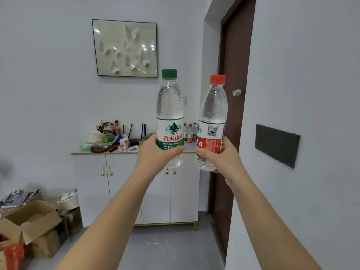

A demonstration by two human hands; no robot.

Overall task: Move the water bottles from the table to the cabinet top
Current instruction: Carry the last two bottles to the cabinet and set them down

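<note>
My left hand (155,153) grips a clear water bottle with a green cap and green label (169,106), held upright in front of me. My right hand (220,158) grips a second upright bottle with a red cap and red label (213,110). Both bottles are raised at arm's length, side by side and slightly apart. Straight ahead stands a white cabinet (124,184) with a gold-edged top (103,153). Several small water bottles (190,133) stand on the top's right end, partly hidden behind the held bottles.
The cabinet top's left half holds a cluttered pile of bags and small items (106,139) and a black router (134,140). A dark door (231,106) is to the right, beside a wall corner (292,133). Cardboard boxes (29,227) sit on the floor at left.
</note>
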